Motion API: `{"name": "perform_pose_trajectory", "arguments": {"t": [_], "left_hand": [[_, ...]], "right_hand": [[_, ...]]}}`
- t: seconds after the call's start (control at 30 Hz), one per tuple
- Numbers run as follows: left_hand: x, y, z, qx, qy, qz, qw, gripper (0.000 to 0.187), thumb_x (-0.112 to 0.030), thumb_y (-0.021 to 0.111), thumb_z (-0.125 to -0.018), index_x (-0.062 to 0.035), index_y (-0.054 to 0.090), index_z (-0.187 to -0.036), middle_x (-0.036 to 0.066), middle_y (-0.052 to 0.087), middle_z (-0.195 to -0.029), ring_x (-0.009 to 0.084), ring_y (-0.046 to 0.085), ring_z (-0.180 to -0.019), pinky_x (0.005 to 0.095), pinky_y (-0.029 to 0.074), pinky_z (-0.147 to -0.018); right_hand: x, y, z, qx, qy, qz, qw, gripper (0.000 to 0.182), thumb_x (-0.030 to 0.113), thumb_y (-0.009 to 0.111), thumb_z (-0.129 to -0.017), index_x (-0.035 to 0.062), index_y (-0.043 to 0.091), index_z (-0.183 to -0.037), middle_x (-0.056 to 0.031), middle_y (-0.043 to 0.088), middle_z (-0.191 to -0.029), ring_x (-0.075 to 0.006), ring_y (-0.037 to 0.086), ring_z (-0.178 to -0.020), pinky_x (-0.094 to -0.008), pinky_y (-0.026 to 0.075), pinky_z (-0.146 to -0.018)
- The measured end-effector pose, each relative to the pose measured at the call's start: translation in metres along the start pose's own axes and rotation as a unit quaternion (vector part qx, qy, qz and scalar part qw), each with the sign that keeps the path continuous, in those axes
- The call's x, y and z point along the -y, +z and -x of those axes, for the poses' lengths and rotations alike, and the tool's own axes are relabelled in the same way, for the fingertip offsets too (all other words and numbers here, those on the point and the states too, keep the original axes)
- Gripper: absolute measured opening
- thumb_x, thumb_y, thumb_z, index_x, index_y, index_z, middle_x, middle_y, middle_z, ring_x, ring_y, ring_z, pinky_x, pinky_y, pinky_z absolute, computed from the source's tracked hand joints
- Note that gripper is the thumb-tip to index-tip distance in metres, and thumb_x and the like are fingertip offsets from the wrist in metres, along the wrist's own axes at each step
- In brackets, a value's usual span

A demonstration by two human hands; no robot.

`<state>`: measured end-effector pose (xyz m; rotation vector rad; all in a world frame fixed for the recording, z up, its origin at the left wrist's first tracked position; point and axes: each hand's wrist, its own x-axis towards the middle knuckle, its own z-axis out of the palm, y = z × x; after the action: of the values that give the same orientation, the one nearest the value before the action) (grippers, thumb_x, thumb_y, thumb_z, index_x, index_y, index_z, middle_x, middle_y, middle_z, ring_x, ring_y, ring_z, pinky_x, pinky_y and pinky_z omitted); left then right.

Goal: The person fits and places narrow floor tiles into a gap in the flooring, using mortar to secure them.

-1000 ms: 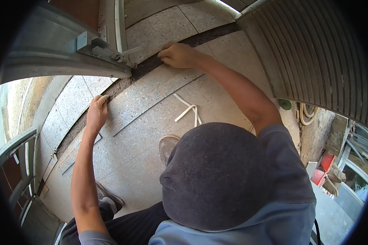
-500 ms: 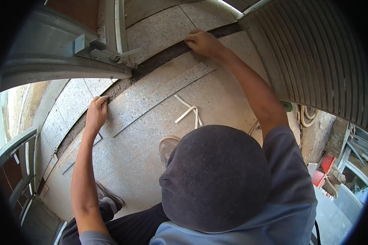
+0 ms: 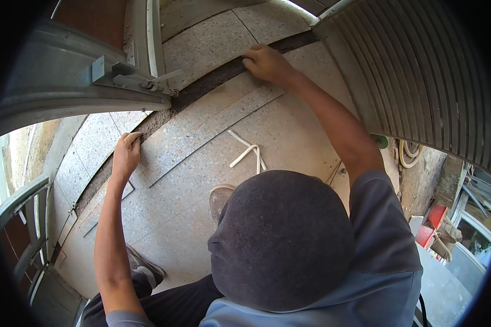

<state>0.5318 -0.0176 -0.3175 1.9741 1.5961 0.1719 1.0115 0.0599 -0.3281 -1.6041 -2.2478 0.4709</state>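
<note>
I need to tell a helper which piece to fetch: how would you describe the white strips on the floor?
Start at the speckled grey terrazzo floor between the person's arms. Just ahead of the dark cap lie thin white bent strips, crossing in a loose loop; nothing else on the floor is white.

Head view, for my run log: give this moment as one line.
left hand: on slab edge | right hand: on slab edge by dark gap | white strips: loose on floor
</note>
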Motion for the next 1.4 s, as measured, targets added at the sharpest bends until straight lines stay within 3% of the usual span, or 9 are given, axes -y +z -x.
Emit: {"name": "perform_pose_trajectory", "arguments": {"t": [0.07,0.17,0.37,0.47,0.57,0.73,0.93,1.23,1.4], "left_hand": [[0.000,0.001,-0.002,0.000,-0.002,0.003,1.000,0.026,-0.009,0.057,-0.095,0.0026,0.070,-0.115,0.021,0.067,-0.104,0.0375,0.066,-0.096,0.0404,0.051,-0.089],[-0.002,-0.001,0.000,0.000,0.000,0.002,1.000,0.026,-0.009,0.058,-0.095,0.0027,0.070,-0.115,0.022,0.067,-0.104,0.0374,0.066,-0.096,0.0402,0.051,-0.089],[-0.004,-0.001,0.001,-0.002,-0.003,-0.004,1.000,0.026,-0.009,0.058,-0.094,0.0026,0.070,-0.115,0.022,0.067,-0.104,0.0375,0.066,-0.097,0.0401,0.051,-0.090],[-0.005,0.001,-0.002,0.000,-0.008,-0.009,1.000,0.026,-0.009,0.058,-0.094,0.0026,0.069,-0.115,0.022,0.067,-0.106,0.0377,0.066,-0.098,0.0402,0.051,-0.091],[-0.003,0.002,-0.003,0.000,-0.004,-0.009,1.000,0.026,-0.009,0.058,-0.094,0.0027,0.069,-0.115,0.022,0.067,-0.106,0.0380,0.066,-0.099,0.0403,0.051,-0.092],[0.000,0.001,-0.001,0.003,-0.005,0.006,1.000,0.025,-0.009,0.058,-0.094,0.0027,0.069,-0.113,0.023,0.067,-0.106,0.0383,0.066,-0.099,0.0403,0.051,-0.092],[0.001,0.003,-0.006,0.010,-0.016,-0.011,1.000,0.025,-0.010,0.059,-0.093,0.0030,0.069,-0.113,0.024,0.067,-0.106,0.0391,0.066,-0.098,0.0408,0.051,-0.091],[-0.002,0.002,-0.005,-0.001,-0.016,-0.005,1.000,0.023,-0.009,0.059,-0.092,0.0030,0.069,-0.109,0.023,0.067,-0.106,0.0398,0.065,-0.099,0.0408,0.051,-0.091],[-0.003,0.005,-0.004,-0.027,-0.007,-0.010,1.000,0.021,-0.008,0.059,-0.091,0.0023,0.069,-0.106,0.023,0.067,-0.102,0.0399,0.065,-0.096,0.0423,0.051,-0.089]], "right_hand": [[0.035,0.005,0.003,0.090,0.006,-0.040,0.995,0.028,0.028,0.058,-0.096,0.0056,0.073,-0.101,-0.0142,0.069,-0.106,-0.0335,0.065,-0.106,-0.0455,0.052,-0.094],[0.025,0.017,0.003,0.037,-0.017,-0.020,0.999,0.029,0.027,0.057,-0.093,0.0030,0.071,-0.085,-0.0179,0.069,-0.099,-0.0377,0.065,-0.103,-0.0493,0.053,-0.091],[-0.026,-0.010,0.006,0.015,0.054,0.095,0.994,0.029,0.026,0.056,-0.092,0.0022,0.071,-0.085,-0.0175,0.070,-0.100,-0.0382,0.064,-0.106,-0.0498,0.053,-0.091],[-0.014,-0.008,0.006,-0.044,0.019,0.055,0.997,0.029,0.026,0.057,-0.092,0.0013,0.071,-0.085,-0.0179,0.069,-0.101,-0.0387,0.065,-0.105,-0.0500,0.053,-0.091],[0.002,0.003,0.008,0.039,0.004,0.062,0.997,0.026,0.023,0.058,-0.089,0.0012,0.072,-0.086,-0.0187,0.069,-0.103,-0.0398,0.065,-0.103,-0.0498,0.054,-0.091],[-0.057,-0.016,0.008,-0.061,0.105,0.092,0.988,0.027,0.022,0.057,-0.088,-0.0003,0.072,-0.093,-0.0192,0.069,-0.101,-0.0394,0.065,-0.104,-0.0508,0.053,-0.091],[-0.069,-0.037,-0.004,0.022,0.223,0.128,0.966,0.032,0.031,0.065,-0.088,0.0013,0.073,-0.100,-0.0219,0.071,-0.105,-0.0396,0.068,-0.102,-0.0496,0.054,-0.089],[-0.076,-0.030,-0.011,0.045,0.185,0.092,0.977,0.031,0.028,0.069,-0.081,0.0052,0.076,-0.102,-0.0186,0.073,-0.105,-0.0378,0.068,-0.105,-0.0472,0.055,-0.091],[-0.071,-0.018,0.002,-0.048,0.130,0.098,0.985,0.026,0.018,0.063,-0.081,0.0040,0.075,-0.099,-0.0207,0.072,-0.101,-0.0380,0.069,-0.101,-0.0471,0.055,-0.089]]}}
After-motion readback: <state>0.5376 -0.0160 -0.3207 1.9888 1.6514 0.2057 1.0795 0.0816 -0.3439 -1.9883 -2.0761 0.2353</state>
